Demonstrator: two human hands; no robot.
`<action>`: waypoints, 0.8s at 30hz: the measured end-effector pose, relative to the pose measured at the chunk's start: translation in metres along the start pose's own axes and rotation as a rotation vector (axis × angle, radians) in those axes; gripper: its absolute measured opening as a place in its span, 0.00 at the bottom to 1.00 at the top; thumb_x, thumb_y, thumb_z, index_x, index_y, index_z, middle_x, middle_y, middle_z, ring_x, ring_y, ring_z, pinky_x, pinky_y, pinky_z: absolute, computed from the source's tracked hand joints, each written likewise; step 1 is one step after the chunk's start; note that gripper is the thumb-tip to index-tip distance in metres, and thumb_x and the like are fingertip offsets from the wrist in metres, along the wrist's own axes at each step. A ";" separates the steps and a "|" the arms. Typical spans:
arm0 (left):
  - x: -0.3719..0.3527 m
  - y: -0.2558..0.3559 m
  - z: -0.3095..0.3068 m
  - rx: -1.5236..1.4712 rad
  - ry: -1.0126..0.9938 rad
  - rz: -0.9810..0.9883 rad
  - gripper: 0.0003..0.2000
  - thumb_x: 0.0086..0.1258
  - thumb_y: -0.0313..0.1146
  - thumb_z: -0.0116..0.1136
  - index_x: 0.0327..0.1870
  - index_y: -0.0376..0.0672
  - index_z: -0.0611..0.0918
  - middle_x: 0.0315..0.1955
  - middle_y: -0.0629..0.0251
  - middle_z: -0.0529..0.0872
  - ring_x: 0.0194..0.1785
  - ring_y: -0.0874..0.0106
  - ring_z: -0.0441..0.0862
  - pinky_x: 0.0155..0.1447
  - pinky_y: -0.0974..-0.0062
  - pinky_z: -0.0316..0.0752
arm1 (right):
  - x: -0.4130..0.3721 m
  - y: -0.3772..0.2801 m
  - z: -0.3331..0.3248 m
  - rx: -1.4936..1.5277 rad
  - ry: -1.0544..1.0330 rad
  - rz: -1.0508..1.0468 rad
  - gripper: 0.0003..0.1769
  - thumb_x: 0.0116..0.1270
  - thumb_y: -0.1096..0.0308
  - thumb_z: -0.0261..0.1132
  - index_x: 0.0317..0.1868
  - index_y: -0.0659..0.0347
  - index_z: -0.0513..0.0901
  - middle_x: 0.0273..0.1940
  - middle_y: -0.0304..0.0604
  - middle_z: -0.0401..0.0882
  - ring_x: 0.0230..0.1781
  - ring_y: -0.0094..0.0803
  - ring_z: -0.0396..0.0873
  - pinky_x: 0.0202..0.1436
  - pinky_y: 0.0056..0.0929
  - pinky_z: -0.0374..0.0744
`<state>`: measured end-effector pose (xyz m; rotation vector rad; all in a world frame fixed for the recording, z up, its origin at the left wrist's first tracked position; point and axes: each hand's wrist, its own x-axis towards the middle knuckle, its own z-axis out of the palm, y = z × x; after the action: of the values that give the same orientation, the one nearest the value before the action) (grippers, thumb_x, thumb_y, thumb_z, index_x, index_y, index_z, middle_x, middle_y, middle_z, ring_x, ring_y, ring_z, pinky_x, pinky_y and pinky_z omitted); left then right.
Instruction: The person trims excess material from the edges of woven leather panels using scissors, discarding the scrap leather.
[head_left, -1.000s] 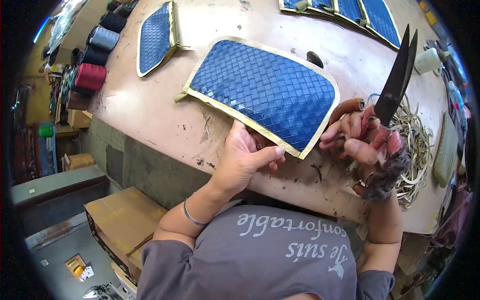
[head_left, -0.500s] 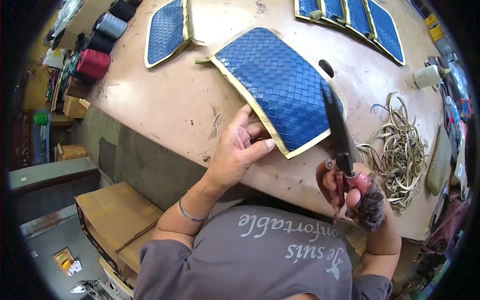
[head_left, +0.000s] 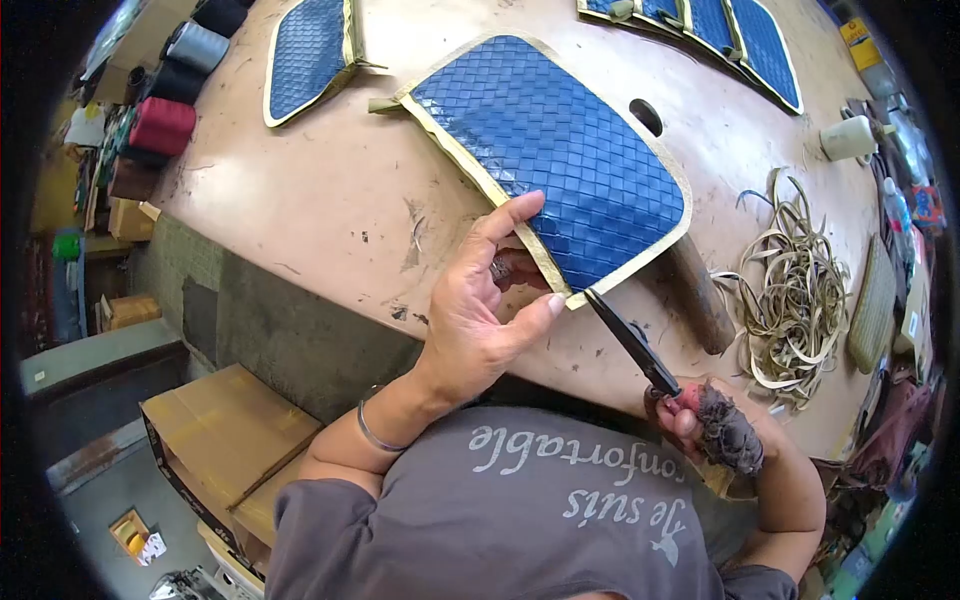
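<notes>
A blue woven-pattern panel (head_left: 560,150) with cream edge binding lies tilted over the table. My left hand (head_left: 480,290) grips its lower-left edge, the thumb at the bottom corner and the index finger on the blue face. Black scissors (head_left: 635,345) are in my right hand (head_left: 685,415), which is closed round their handles; dark cloth is wrapped about the handles. The blade tips touch the binding at the panel's bottom corner, just right of my left thumb. Whether the blades are parted there I cannot make out.
A wooden-handled tool (head_left: 695,295) lies partly beneath the panel. Right of it is a heap of cream strips (head_left: 795,300). More blue panels (head_left: 310,60) lie at the far side, and thread spools (head_left: 162,126) stand left. A cardboard box (head_left: 230,430) sits below the table edge.
The scissors have swung down and left, from over the panel's right side to its bottom corner. My left index finger has moved onto the blue face.
</notes>
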<state>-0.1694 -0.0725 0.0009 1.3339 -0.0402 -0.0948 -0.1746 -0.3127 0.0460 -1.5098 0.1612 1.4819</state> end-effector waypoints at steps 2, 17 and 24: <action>0.000 -0.003 0.001 -0.006 0.007 0.045 0.30 0.51 0.16 0.53 0.59 0.35 0.58 0.44 0.63 0.68 0.45 0.75 0.70 0.51 0.77 0.68 | 0.000 0.002 -0.001 0.004 -0.010 -0.001 0.30 0.44 0.36 0.62 0.25 0.57 0.67 0.19 0.28 0.63 0.16 0.15 0.65 0.17 0.13 0.63; 0.002 0.001 0.005 -0.130 0.079 0.052 0.29 0.54 0.16 0.49 0.59 0.35 0.57 0.46 0.63 0.67 0.47 0.77 0.69 0.54 0.79 0.65 | 0.004 0.000 0.001 -0.272 0.003 -0.152 0.31 0.49 0.34 0.54 0.26 0.58 0.67 0.17 0.29 0.63 0.16 0.16 0.65 0.17 0.15 0.64; 0.001 0.000 0.004 -0.101 0.035 0.103 0.25 0.54 0.14 0.47 0.55 0.38 0.63 0.45 0.64 0.69 0.46 0.78 0.69 0.53 0.79 0.65 | 0.003 0.000 0.003 -0.085 -0.018 -0.037 0.31 0.46 0.34 0.58 0.26 0.57 0.68 0.18 0.29 0.63 0.16 0.16 0.66 0.18 0.14 0.65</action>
<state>-0.1690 -0.0761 0.0022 1.2304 -0.0731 0.0136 -0.1753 -0.3090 0.0438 -1.5586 0.0597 1.4888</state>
